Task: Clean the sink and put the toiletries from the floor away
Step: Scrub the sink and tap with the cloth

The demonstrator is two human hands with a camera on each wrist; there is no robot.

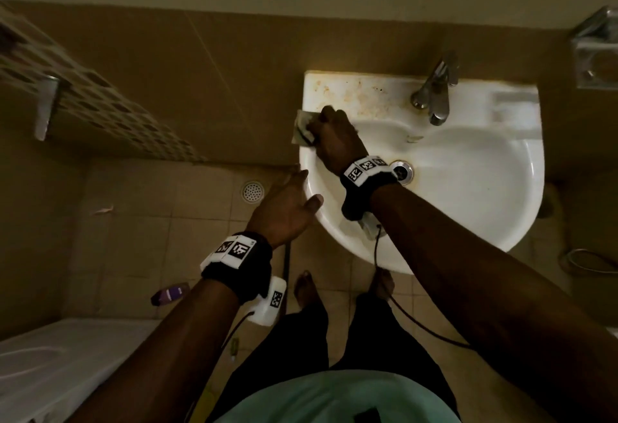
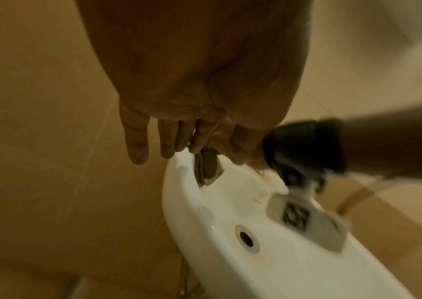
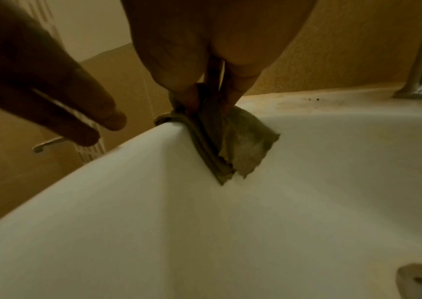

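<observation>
A white sink [image 1: 501, 222] hangs on the tiled wall, with brown stains on its back ledge [image 1: 361, 94]. My right hand [image 1: 329, 135] grips a folded greenish cloth [image 1: 302, 130] and presses it on the sink's left rim; the right wrist view shows the fingers [image 3: 192, 99] pinching the cloth [image 3: 232, 141] as it drapes over the edge. My left hand [image 1: 287, 205] is open, fingers straight, beside the sink's left edge, its thumb over the rim. On the floor lie a purple toiletry [image 1: 170, 294] and a small green item [image 1: 234, 345].
A chrome tap [image 1: 434, 94] stands on the back ledge, the drain [image 1: 404, 171] sits mid-basin. A metal holder [image 1: 598, 51] is on the right wall. A floor drain [image 1: 252, 191], a white fixture [image 1: 50, 365] bottom left, a hose [image 1: 588, 260] and my bare feet [image 1: 307, 292] are below.
</observation>
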